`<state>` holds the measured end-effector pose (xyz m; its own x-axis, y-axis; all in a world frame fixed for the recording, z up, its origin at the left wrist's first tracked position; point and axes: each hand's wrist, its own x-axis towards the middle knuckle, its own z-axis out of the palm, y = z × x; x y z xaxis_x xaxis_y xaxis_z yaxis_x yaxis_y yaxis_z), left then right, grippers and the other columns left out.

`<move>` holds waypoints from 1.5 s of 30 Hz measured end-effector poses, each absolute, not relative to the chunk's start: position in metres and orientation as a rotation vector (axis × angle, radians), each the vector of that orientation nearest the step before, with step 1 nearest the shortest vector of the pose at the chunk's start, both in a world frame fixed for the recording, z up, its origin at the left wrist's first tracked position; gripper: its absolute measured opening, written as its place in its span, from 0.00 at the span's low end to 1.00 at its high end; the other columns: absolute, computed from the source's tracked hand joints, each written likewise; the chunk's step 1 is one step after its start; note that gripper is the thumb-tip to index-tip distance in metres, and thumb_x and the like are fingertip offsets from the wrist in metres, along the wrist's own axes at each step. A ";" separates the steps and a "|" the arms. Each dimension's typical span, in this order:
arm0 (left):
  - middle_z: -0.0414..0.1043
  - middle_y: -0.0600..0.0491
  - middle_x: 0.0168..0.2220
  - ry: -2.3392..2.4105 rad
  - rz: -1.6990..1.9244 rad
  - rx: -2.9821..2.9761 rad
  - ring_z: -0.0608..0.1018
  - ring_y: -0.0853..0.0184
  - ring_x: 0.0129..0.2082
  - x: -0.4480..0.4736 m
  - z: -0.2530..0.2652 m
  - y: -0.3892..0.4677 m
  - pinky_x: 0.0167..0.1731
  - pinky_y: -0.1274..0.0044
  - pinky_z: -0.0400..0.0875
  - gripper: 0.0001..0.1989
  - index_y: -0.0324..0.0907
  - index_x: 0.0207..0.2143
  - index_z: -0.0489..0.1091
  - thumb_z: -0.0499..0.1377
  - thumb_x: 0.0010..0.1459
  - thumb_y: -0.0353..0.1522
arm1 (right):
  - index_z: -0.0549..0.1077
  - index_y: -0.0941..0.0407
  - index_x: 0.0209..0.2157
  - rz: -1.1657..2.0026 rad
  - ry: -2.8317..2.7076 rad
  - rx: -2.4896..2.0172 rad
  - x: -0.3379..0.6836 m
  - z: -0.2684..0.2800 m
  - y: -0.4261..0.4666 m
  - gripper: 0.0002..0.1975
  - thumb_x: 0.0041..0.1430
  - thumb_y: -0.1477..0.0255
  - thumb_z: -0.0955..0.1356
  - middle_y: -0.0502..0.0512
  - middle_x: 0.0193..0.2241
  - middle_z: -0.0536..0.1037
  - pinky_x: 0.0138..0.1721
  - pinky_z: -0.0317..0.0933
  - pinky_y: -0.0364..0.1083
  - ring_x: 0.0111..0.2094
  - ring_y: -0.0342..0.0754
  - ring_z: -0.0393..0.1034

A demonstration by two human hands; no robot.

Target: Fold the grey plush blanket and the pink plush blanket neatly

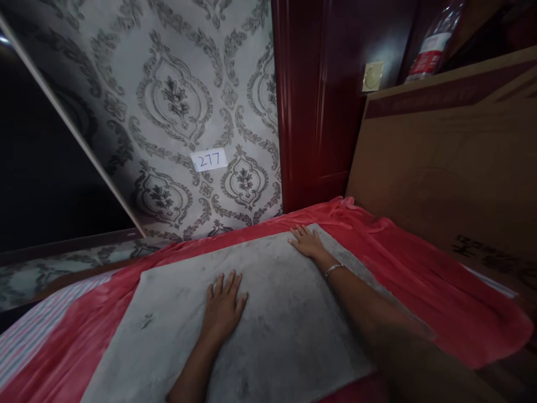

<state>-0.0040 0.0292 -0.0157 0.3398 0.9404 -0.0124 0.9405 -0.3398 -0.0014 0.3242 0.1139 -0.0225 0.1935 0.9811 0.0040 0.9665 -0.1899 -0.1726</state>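
A grey, soft-looking rectangular cloth or mat [268,296] lies spread out over a red blanket [403,246]. My left hand [222,305] rests flat on the middle left of the grey cloth, fingers apart. Near the far right corner of the cloth, my right hand [307,241] also lies flat with its fingers spread. A silver bracelet [334,270] circles my right wrist. Left of my left hand, a small dark mark or rumple [146,321] shows on the cloth. Neither hand grasps anything.
A patterned wall [184,112] with a "277" paper label [210,159] rises behind the bed. At right stands a large cardboard box [444,157] with a plastic bottle [430,53] above it. A dark panel [54,157] leans at left. Striped bedding [50,313] shows below it.
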 end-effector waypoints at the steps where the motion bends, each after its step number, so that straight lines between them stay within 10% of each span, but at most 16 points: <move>1: 0.45 0.51 0.74 1.805 -0.026 2.559 0.48 0.50 0.73 -0.004 -0.015 0.028 0.69 0.52 0.45 0.30 0.46 0.72 0.52 0.45 0.70 0.41 | 0.51 0.49 0.72 0.151 -1.876 -2.344 0.326 -0.023 0.113 0.33 0.71 0.53 0.52 0.56 0.74 0.46 0.69 0.34 0.64 0.73 0.55 0.36; 20: 0.44 0.44 0.74 1.541 0.109 2.624 0.48 0.55 0.74 0.093 -0.019 0.131 0.70 0.53 0.41 0.36 0.42 0.72 0.50 0.40 0.69 0.51 | 0.56 0.51 0.71 -0.028 -1.789 -2.370 0.332 -0.051 0.118 0.34 0.70 0.52 0.50 0.60 0.72 0.53 0.65 0.44 0.69 0.71 0.65 0.44; 34: 0.45 0.47 0.74 2.316 -0.053 2.122 0.49 0.55 0.73 -0.181 0.003 0.141 0.69 0.53 0.44 0.31 0.44 0.72 0.50 0.40 0.70 0.42 | 0.54 0.50 0.71 0.036 -1.808 -2.350 0.336 -0.059 0.123 0.38 0.66 0.50 0.49 0.59 0.73 0.49 0.65 0.41 0.70 0.72 0.65 0.42; 45: 0.43 0.44 0.74 2.346 -0.025 2.121 0.49 0.54 0.73 -0.197 -0.003 0.152 0.69 0.55 0.44 0.32 0.41 0.73 0.47 0.38 0.70 0.43 | 0.52 0.57 0.72 0.124 -1.757 -2.386 0.310 -0.019 0.107 0.34 0.71 0.57 0.53 0.68 0.73 0.47 0.66 0.40 0.71 0.72 0.68 0.39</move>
